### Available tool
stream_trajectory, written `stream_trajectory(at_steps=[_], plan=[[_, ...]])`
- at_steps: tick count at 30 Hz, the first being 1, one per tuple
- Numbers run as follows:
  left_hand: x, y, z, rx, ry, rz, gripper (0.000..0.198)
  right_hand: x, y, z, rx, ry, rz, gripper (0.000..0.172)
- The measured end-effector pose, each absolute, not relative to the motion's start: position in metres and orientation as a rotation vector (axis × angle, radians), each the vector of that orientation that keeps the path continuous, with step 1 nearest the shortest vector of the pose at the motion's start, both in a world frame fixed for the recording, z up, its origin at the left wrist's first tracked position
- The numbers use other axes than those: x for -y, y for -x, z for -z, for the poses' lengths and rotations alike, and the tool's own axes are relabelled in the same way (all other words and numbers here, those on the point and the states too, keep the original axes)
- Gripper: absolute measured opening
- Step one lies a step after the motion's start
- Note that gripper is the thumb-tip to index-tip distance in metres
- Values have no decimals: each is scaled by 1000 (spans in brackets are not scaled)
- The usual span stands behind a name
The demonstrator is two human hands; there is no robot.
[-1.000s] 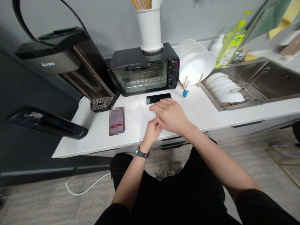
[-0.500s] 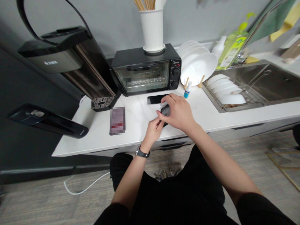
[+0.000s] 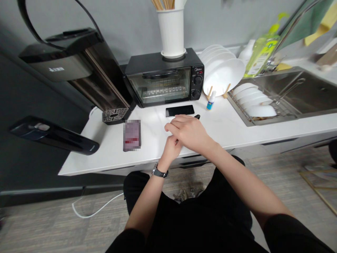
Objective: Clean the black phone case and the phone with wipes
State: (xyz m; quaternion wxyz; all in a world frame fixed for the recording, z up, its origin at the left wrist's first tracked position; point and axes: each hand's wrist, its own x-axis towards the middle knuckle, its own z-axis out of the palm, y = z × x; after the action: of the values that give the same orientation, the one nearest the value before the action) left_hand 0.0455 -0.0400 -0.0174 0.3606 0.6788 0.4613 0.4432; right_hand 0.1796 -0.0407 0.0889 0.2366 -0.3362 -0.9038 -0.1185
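Note:
My right hand [image 3: 188, 133] is bent over the fingers of my left hand [image 3: 171, 149], and the two touch above the counter's front part. Just past the right knuckles pokes the tip of a small black object [image 3: 197, 116]; the rest of it is covered by my hands. My left fingers are closed, partly hidden beneath the right ones. The right fingers curl downward, and what they grip is out of sight. Behind my hands a black phone-like slab [image 3: 180, 110] lies flat. A small white-and-blue spray bottle [image 3: 211, 101] stands to its right.
On the white counter [image 3: 151, 140] are a blurred-out packet [image 3: 132, 135], a dark flask [image 3: 56, 136] and a water dispenser [image 3: 86, 70]. Behind stand a toaster oven [image 3: 163, 82] and racked plates [image 3: 223, 75]. The sink [image 3: 308, 95] at right holds bowls [image 3: 252, 98].
My right hand has shifted left and toward me, over my left hand. It now hides most of the black object and leaves the phone-like slab fully in view. My left hand has barely moved.

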Motion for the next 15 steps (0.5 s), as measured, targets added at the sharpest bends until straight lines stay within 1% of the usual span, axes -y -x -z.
stream_trajectory(at_steps=[4, 8, 12, 15], plan=[[35, -47, 19, -1199, -1786, -1090, 24, 40, -188, -87, 2351, 1020, 334, 22], [33, -48, 23, -1135, -1773, -1112, 22, 40, -197, -83, 2216, 1116, 337, 19], [34, -48, 26, -1113, -1768, -1152, 24, 37, -208, -80, 2112, 1217, 330, 30], [34, -48, 26, -1108, -1785, -1155, 26, 35, -211, -79, 2071, 1226, 283, 31]])
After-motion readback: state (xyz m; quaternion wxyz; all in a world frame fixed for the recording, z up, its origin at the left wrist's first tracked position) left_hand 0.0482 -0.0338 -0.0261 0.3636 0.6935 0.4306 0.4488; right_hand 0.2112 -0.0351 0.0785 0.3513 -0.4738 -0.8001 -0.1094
